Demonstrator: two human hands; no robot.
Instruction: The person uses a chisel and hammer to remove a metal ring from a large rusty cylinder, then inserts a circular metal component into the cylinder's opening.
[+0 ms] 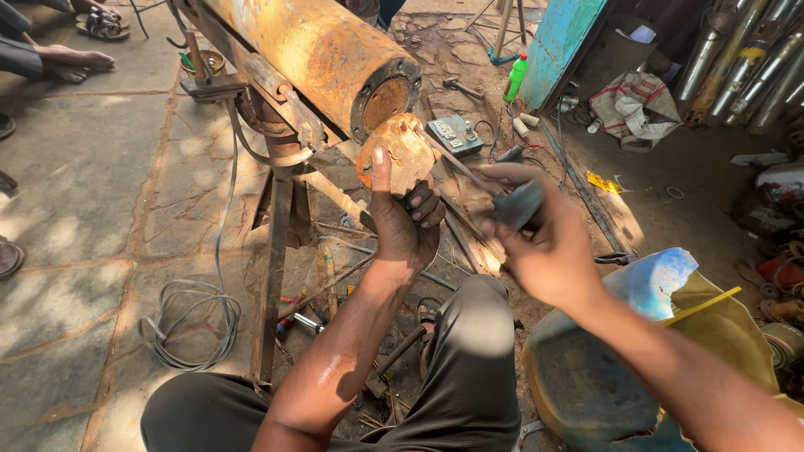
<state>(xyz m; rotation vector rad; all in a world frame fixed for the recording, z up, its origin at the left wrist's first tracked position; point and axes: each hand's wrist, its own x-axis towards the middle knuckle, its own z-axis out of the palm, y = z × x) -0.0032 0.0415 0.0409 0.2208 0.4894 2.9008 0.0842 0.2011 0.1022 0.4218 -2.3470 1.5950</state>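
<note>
- We note the left hand (408, 219) clenched round the lower edge of a rusty round end plate (400, 151), thumb up along its face, fingers (425, 207) curled behind; the plate is held upright, just in front of and slightly below the open end of the big rusted cylinder (322, 54).
- Right hand (540, 243) closed on a dark grey tool (517, 204); we cannot tell its kind. It sits to the right of the plate, near but apart from it.
- Key relation: the plate lies left of the tool, at about the same height; the cylinder's long axis runs from the flanged end up and away to the upper left. The left hand is the nearer one to the cylinder mouth.
- Materials: plate and cylinder are orange-brown, flaked, rough; the cylinder's flange (387, 99) is a dark ring with bolt holes.
- The cylinder rests on a thin metal stand (276, 251) over a stone floor (84, 209).
- Surroundings: coiled grey cable (188, 322), green bottle (516, 77), blue drum (603, 368) at lower right.
</note>
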